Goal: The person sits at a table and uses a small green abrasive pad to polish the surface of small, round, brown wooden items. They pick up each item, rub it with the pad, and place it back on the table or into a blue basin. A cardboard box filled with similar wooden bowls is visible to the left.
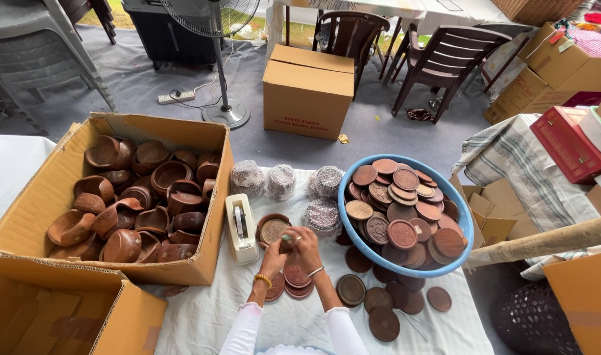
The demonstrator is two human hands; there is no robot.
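Note:
My left hand (pixel 273 255) and my right hand (pixel 305 246) meet over the white-covered table, fingers closed together on a small object whose kind I cannot tell. Just beyond them lies a round brown carved dish (pixel 272 228). Under my wrists is a small stack of brown wooden discs (pixel 295 279). More loose wooden discs (pixel 379 304) lie to the right. A blue basin (pixel 469 230) heaped with carved wooden discs stands at the right. A white tape dispenser (pixel 241 228) sits just left of my hands.
An open cardboard box (pixel 202 269) full of brown wooden bowls stands at the left, another carton (pixel 129 315) in front of it. Wrapped silver bundles (pixel 281 181) sit behind the dish. Beyond the table are a closed carton (pixel 307 89), a standing fan (pixel 225 115) and brown chairs (pixel 445 59).

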